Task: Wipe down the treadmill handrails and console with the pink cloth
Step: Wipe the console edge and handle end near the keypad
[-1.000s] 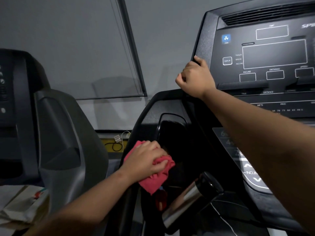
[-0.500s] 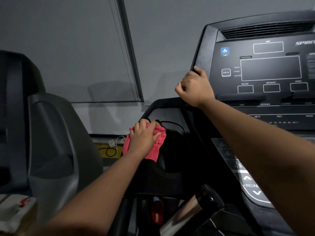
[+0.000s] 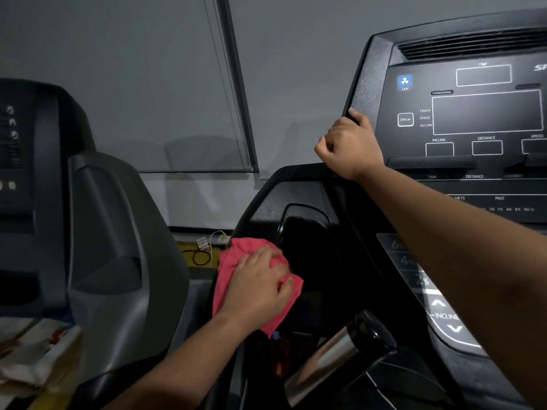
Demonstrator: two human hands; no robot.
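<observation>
One pink cloth lies crumpled on the black panel just left of the cup well, pressed there by the left hand, fingers loosely spread over the fabric. Higher up, the right hand curls round the console at its left edge.
</observation>
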